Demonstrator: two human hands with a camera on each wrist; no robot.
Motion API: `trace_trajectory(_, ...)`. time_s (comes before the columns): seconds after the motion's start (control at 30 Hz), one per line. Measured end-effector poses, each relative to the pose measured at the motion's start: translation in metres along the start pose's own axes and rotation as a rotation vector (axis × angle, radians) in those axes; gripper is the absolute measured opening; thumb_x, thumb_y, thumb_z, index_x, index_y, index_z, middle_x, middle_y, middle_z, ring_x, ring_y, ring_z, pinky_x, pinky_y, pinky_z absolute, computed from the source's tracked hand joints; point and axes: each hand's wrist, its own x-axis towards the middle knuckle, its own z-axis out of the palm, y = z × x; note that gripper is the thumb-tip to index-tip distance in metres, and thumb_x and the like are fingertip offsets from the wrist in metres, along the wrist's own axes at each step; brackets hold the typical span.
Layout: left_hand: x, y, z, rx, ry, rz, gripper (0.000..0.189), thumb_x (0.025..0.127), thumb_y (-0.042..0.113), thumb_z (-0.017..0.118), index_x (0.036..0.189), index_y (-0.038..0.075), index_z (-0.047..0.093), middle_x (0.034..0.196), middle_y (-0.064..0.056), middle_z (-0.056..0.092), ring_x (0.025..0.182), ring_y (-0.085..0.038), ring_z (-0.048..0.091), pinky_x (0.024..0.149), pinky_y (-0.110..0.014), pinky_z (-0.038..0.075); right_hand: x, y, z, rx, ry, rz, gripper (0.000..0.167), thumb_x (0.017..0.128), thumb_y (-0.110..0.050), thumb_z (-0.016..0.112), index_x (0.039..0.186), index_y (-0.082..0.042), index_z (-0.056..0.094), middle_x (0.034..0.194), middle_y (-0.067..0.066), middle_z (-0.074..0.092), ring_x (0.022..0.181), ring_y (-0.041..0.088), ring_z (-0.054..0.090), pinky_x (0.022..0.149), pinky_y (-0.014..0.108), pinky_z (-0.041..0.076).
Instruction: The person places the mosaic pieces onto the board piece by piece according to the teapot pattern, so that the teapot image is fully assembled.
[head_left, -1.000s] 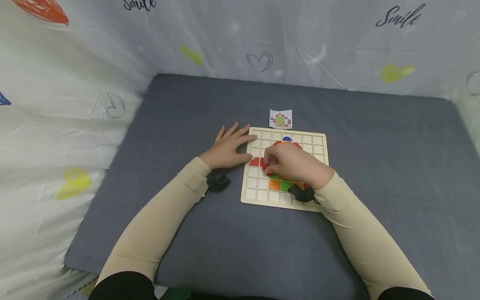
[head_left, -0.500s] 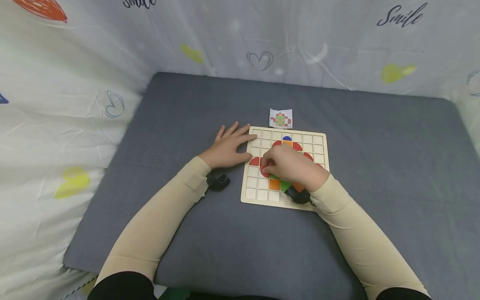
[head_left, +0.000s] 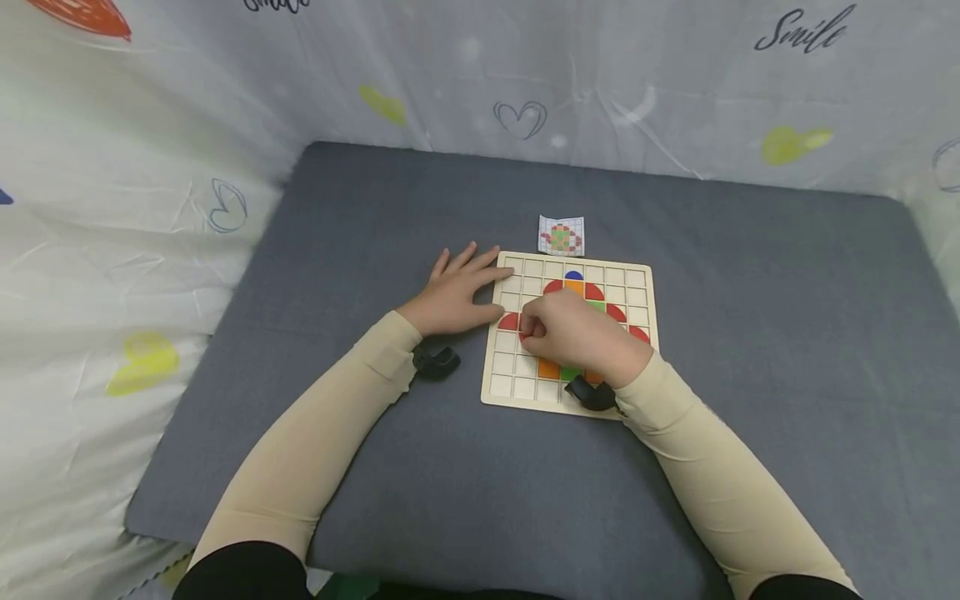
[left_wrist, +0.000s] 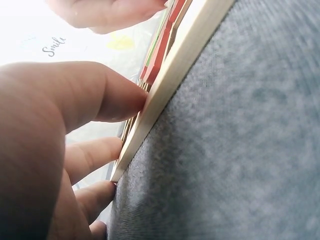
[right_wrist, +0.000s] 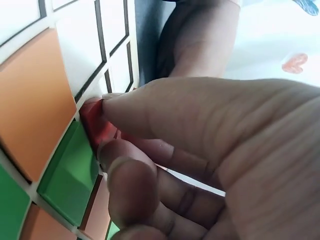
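My right hand (head_left: 581, 333) pinches a small red tile (right_wrist: 95, 122) between thumb and fingers, right at a cell of the wooden grid board (head_left: 517, 388). A green tile (right_wrist: 72, 175) and an orange tile (right_wrist: 37, 100) lie in cells beside it. My left hand (head_left: 453, 300) is spread flat at the board's left edge, its thumb and fingertips touching the rim (left_wrist: 160, 100). Just off the left thumb sits a red rounded tile (head_left: 508, 322). Part of the coloured pattern is hidden under my right hand.
A small paper card (head_left: 561, 237) printed with a coloured grid picture lies just beyond the board. A grey cloth (head_left: 375, 217) covers the table, and a patterned white curtain (head_left: 450, 67) hangs along its back and left side.
My right hand has shifted slightly left and turned, uncovering red tiles on the board's right side. The left hand stays in place at the edge.
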Motion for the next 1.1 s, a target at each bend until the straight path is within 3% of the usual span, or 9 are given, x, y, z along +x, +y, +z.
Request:
trace_trajectory(0.3, 0.001, 0.000, 0.002, 0.001, -0.009, 0.010, 0.068, 0.097, 0.042, 0.063, 0.161, 0.029, 0.046, 0.176, 0.001, 0.017, 0.164, -0.026, -0.002, 0.128, -0.055, -0.014, -0.002, 0.001, 0.002, 0.035, -0.016, 0.064, 0.014, 0.092, -0.010, 0.077, 0.079, -0.012, 0.073, 0.067, -0.001, 0.062, 0.060, 0.016, 0.056, 0.060, 0.032, 0.049)
trace_trajectory(0.73, 0.003, -0.008, 0.004, -0.023, -0.017, 0.021, 0.066, 0.097, 0.041, 0.065, 0.160, 0.028, 0.049, 0.176, 0.002, 0.018, 0.164, -0.027, -0.002, 0.128, -0.056, -0.014, -0.001, 0.005, 0.014, 0.037, 0.013, 0.051, 0.015, 0.093, -0.009, 0.075, 0.079, -0.012, 0.076, 0.067, -0.004, 0.063, 0.061, 0.015, 0.055, 0.062, 0.030, 0.049)
trace_trajectory(1.1, -0.009, -0.019, 0.005, -0.045, -0.009, 0.030, 0.066, 0.098, 0.040, 0.066, 0.160, 0.026, 0.048, 0.176, 0.000, 0.017, 0.164, -0.028, -0.002, 0.128, -0.058, -0.013, 0.005, 0.001, 0.022, 0.027, -0.002, 0.004, 0.017, 0.095, -0.006, 0.073, 0.079, -0.012, 0.075, 0.069, -0.005, 0.063, 0.061, 0.013, 0.053, 0.062, 0.028, 0.047)
